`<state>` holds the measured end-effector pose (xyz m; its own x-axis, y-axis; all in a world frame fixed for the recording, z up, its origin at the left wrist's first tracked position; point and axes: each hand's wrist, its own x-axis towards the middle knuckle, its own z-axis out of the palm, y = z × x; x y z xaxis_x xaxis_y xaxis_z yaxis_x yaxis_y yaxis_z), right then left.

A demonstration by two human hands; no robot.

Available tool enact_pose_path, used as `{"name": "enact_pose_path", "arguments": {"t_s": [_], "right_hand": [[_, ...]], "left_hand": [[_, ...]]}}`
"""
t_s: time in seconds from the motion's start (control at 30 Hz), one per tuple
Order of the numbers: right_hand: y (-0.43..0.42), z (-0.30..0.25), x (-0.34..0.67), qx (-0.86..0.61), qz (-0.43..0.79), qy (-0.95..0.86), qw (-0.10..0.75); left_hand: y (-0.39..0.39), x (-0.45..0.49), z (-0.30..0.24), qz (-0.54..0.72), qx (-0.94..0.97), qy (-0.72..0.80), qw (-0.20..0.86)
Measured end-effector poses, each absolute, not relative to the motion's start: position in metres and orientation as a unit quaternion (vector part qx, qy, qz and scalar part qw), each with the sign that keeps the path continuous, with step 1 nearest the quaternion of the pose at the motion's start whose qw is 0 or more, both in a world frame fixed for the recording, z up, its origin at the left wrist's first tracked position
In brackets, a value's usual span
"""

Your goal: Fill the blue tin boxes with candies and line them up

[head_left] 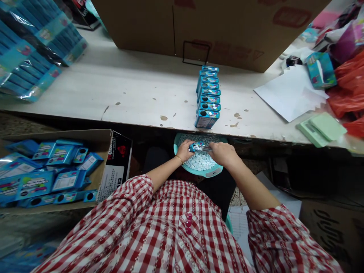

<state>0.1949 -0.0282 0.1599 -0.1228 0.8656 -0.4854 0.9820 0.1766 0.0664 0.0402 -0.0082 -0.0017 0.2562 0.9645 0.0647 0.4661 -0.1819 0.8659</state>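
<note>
Left hand (184, 151), right hand (223, 154) — grips shut on one tin (196, 146), one teal basin (214, 172)

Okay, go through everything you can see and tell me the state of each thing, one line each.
left hand, gripping a blue tin
blue tin, held over a teal basin
right hand, holding a metal utensil against the blue tin
teal basin, full of white candies
row of blue tins, upright on the table
cardboard box, open, loose blue tins inside
</note>
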Motion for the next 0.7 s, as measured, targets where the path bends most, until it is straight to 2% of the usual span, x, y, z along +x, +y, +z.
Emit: {"name": "enact_pose_path", "arguments": {"t_s": [0.17,0.3,0.47,0.7], "right_hand": [[-0.042,0.168,0.216,0.644,-0.132,0.729,0.188],[-0.054,0.151,0.254,0.683,-0.148,0.694,0.171],[-0.054,0.083,0.27,0.7,-0.22,0.657,0.171],[-0.033,-0.009,0.203,0.686,-0.315,0.654,0.048]], "left_hand": [[-0.01,0.033,-0.001,0.384,0.68,0.469,0.411],[-0.012,0.027,0.002,0.401,0.669,0.451,0.433],[-0.012,0.022,-0.004,0.42,0.669,0.443,0.424],[-0.009,0.013,-0.012,0.452,0.637,0.508,0.364]]}}
